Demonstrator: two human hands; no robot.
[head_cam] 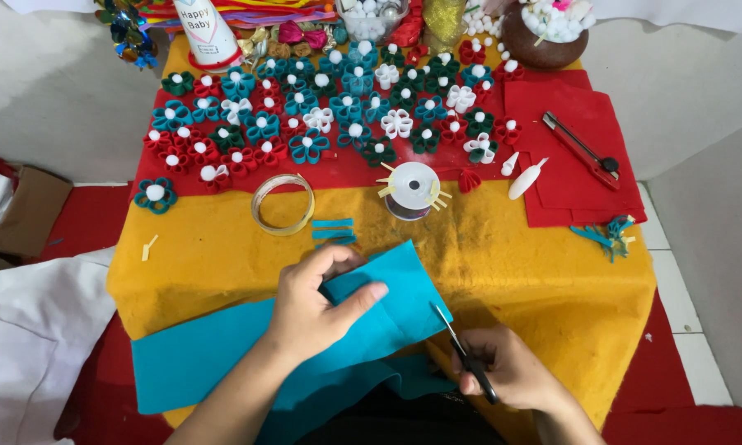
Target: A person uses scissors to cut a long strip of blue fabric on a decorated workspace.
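Note:
A folded sheet of teal felt point(222, 346) lies across the near edge of the table covered in yellow felt point(511, 264). My left hand point(313, 305) pinches its upper fold, thumb on top. My right hand point(507, 371) grips a pair of black-handled scissors point(461, 346), whose blades point up-left at the right edge of the teal felt. Three narrow teal strips point(334, 233) lie just beyond my left hand.
Several red, teal, green and white felt flowers point(321, 115) cover a red sheet at the back. A tape ring point(283, 203), a spool point(412, 189), a white glue tip point(526, 179), a red cutter knife point(581, 148) and a brown bowl point(544, 37) stand nearby.

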